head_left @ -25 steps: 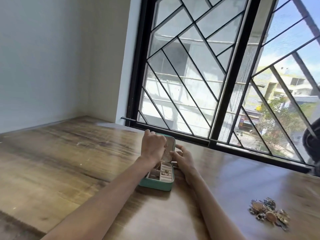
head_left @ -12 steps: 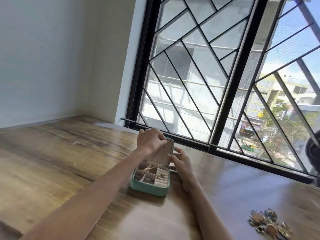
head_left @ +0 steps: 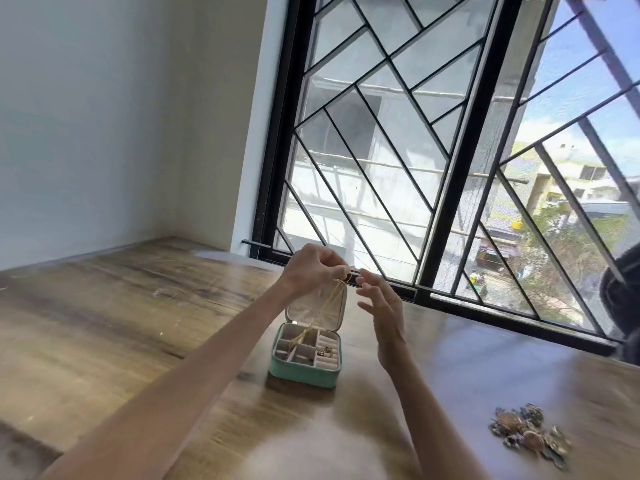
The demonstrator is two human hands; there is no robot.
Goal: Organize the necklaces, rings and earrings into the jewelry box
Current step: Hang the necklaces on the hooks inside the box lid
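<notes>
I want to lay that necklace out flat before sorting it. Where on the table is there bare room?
The table is bare wood left of the jewelry box, back to the wall. Bare too: the stretch between the box and the jewelry pile at the right. Crowded: around the box, where the left hand holds the necklace beside the right hand.
</notes>
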